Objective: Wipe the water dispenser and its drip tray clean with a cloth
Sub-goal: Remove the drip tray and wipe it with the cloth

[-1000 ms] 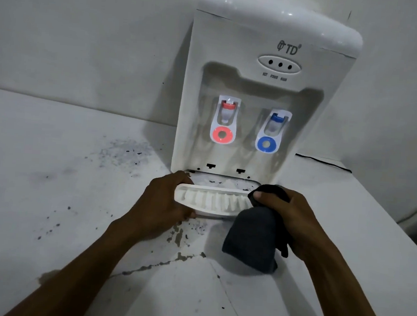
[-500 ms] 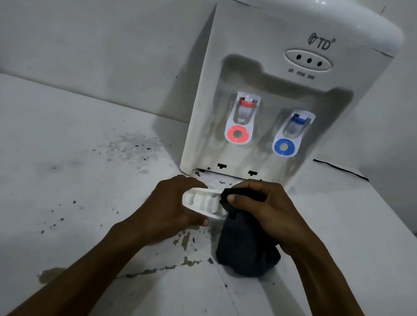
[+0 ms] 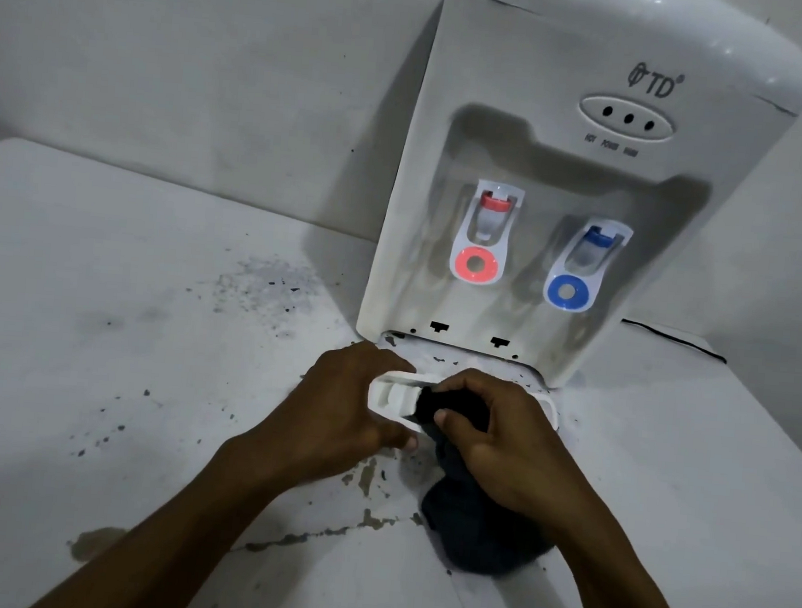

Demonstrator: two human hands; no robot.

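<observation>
A white water dispenser (image 3: 590,127) stands against the wall, with a red tap (image 3: 483,243) and a blue tap (image 3: 579,274). Its white drip tray (image 3: 385,393) is pulled out in front of the base. My left hand (image 3: 342,414) grips the tray's left end. My right hand (image 3: 508,437) presses a dark cloth (image 3: 477,525) into the tray's middle; the cloth's tail hangs down onto the table. Most of the tray's right half is hidden under my right hand.
The white table (image 3: 99,328) is scuffed, with dark specks and chipped paint near the tray. A black cable (image 3: 675,335) runs behind the dispenser on the right. A pale wall (image 3: 192,71) closes off the back.
My right hand has slid the cloth leftward along the tray, from its right end to its middle. My left hand still holds the tray's left end. The view has drawn closer.
</observation>
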